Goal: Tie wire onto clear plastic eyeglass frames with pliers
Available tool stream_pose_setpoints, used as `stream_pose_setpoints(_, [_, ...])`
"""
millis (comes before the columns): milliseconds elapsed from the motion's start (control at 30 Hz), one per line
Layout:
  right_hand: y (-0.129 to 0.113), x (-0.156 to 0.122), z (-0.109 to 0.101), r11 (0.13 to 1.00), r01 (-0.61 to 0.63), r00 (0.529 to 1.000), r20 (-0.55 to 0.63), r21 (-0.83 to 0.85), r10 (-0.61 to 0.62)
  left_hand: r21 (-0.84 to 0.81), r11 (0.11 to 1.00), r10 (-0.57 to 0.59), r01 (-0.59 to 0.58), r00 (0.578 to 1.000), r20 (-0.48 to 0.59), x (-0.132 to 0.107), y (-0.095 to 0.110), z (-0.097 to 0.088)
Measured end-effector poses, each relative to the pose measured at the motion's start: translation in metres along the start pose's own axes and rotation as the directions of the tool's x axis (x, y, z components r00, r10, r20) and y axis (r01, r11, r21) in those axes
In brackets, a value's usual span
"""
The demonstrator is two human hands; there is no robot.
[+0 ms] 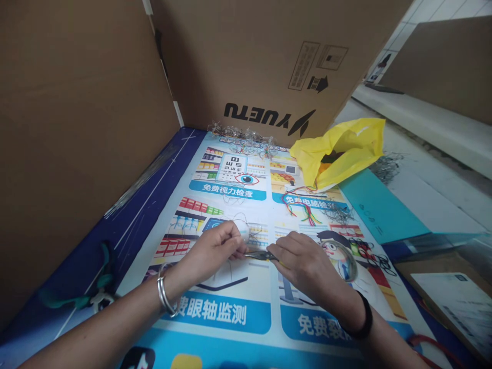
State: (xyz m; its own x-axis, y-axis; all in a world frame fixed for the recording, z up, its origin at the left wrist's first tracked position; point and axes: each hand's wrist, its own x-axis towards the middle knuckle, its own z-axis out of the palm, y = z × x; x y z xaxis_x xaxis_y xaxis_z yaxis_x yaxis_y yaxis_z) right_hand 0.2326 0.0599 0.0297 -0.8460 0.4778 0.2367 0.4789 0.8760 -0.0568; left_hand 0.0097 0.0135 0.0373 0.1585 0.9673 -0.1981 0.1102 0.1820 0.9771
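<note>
Right hand wraps around the pliers. Their tips meet the left hand, its fingers pressed together, over the printed sheet. Maybe they pinch thin wire; it's too small to tell. This seems a gripping step, needing steady hands next.

Silver bangles on left wrist; black band on right wrist; bare forearms.

Left hand pinches near the curled right hand.
</note>
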Motion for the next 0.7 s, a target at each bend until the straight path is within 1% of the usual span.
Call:
stream_pose_setpoints(100, [-0.001, 0.001, 0.000, 1.000, -0.013, 1.000, 0.008, 0.017, 0.013, -0.011, 1.000, -0.015, 0.015, 1.000, -0.008, -0.001, 0.003, 0.000])
stream_pose_setpoints(167, [-0.002, 0.001, -0.001, 0.997, -0.051, 0.999, 0.008, 0.062, 0.051, -0.034, 0.999, -0.035, 0.034, 0.999, -0.028, 0.000, 0.004, -0.001])
stream_pose_setpoints(233, [-0.002, 0.001, -0.002, 0.983, -0.115, 0.993, -0.004, 0.142, 0.117, -0.057, 0.997, -0.049, 0.046, 0.997, -0.060, 0.001, 0.006, -0.003])
stream_pose_setpoints(333, [0.001, -0.001, -0.001, 0.932, -0.206, 0.976, -0.012, 0.298, 0.220, -0.066, 0.997, -0.056, 0.050, 0.995, -0.085, 0.002, 0.008, -0.005])
stream_pose_setpoints(400, [0.002, -0.001, 0.000, 0.909, -0.219, 0.966, -0.051, 0.354, 0.253, -0.087, 0.994, -0.076, 0.069, 0.993, -0.085, 0.002, 0.010, -0.005])
stream_pose_setpoints(467, [0.001, -0.001, 0.000, 0.932, -0.188, 0.962, -0.133, 0.310, 0.239, -0.145, 0.984, -0.118, 0.104, 0.989, -0.090, 0.001, 0.012, -0.003])
stream_pose_setpoints(533, [-0.002, 0.000, 0.000, 0.973, -0.138, 0.960, -0.217, 0.184, 0.177, -0.228, 0.963, -0.167, 0.141, 0.981, -0.096, 0.000, 0.012, -0.002])
stream_pose_setpoints(600, [-0.008, 0.001, -0.001, 0.996, -0.087, 0.964, -0.248, 0.028, 0.092, -0.302, 0.938, -0.206, 0.171, 0.974, -0.091, -0.001, 0.011, 0.000])
stream_pose_setpoints(700, [-0.017, 0.000, -0.005, 0.983, -0.002, 0.966, -0.256, -0.183, -0.046, -0.344, 0.920, -0.231, 0.191, 0.970, -0.079, -0.001, 0.008, 0.002])
